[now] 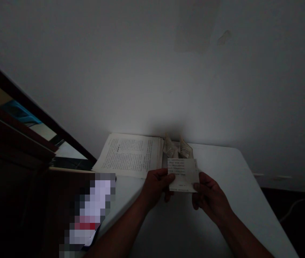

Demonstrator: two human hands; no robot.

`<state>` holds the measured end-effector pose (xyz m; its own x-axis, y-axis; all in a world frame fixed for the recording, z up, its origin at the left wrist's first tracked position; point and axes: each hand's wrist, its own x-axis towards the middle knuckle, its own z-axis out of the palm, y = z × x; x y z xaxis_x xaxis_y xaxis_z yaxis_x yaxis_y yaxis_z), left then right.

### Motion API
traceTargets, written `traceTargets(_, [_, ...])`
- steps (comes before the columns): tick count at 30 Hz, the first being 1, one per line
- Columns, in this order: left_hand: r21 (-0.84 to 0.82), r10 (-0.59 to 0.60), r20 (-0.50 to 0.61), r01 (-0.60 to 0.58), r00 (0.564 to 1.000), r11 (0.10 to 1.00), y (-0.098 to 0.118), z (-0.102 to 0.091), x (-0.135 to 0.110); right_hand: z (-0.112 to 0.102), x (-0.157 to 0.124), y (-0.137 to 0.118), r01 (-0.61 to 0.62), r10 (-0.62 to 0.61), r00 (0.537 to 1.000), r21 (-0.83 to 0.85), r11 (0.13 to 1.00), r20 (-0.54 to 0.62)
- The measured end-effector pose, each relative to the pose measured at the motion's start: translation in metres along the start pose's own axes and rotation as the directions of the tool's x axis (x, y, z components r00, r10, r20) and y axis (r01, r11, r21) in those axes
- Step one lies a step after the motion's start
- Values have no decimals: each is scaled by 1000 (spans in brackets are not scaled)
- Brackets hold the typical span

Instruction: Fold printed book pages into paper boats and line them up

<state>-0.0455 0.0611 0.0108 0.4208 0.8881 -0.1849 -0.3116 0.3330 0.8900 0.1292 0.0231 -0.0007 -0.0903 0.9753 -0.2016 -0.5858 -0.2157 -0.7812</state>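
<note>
A small folded square of printed paper (184, 175) is held up over the white table, its face toward me. My left hand (156, 186) pinches its left edge, thumb on the front and fingers behind. On the right edge, my right hand (210, 193) grips it the same way, thumb near the lower corner. Just beyond the square stand two folded paper shapes (171, 148) with pointed tips, their lower parts partly hidden by it. Left of these lies a stack of printed pages (128, 154).
The white table (222, 161) meets a pale wall (141, 71) at its far edge. A pixelated bright screen (90, 211) is at the table's left edge. Dark wooden furniture (13, 161) stands at the left; a pale cable (294, 204) hangs at the right.
</note>
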Motion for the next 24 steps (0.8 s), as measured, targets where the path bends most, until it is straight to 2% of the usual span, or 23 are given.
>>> traceTargets(4, [-3,0,-7,0,1000,1000,-1,2,0,0,-1,0,-2,3,1000,-12,1000,14])
traceTargets(8, [-28,-22,-44,20,999,999,-2,3,-1,1,-2,0,1,-2,1000,-5,1000,-18])
traceTargets(17, [-223,-114,-69,96,991,970,-2,7,1,0,-3,2,-13,13,1000,16,1000,-15])
traceTargets(24, [-167,-90,-71,77,993,983,-3,7,1,0,-3,5,-14,14,999,4,1000,30])
